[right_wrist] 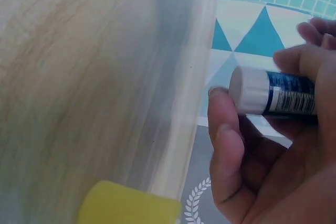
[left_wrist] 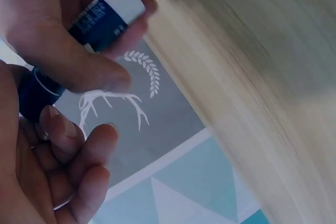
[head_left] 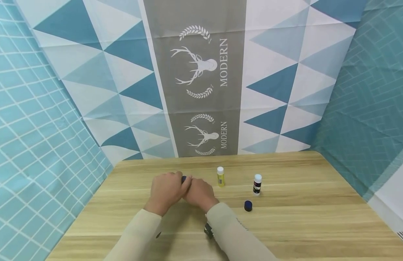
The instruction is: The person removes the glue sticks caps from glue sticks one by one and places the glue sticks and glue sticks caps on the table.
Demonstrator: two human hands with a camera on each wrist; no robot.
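Both hands meet over the left middle of the table around one glue stick with a dark blue label and white base. My right hand (head_left: pixel 201 192) grips the body of the glue stick (right_wrist: pixel 289 94), its white base sticking out past the fingers in the right wrist view. At the other end, the fingers of my left hand (head_left: pixel 166 190) curl round the dark blue cap (left_wrist: pixel 38 97). The head view shows only a dark bit of the stick between the hands; the rest is hidden by them.
Right of the hands stand a yellow glue stick (head_left: pixel 221 177) with a white cap and a small white tube (head_left: pixel 257 185) with a dark label. A loose dark blue cap (head_left: pixel 248 206) lies nearer on the wooden table (head_left: pixel 302 224). A patterned cloth (head_left: pixel 201 108) hangs behind the table.
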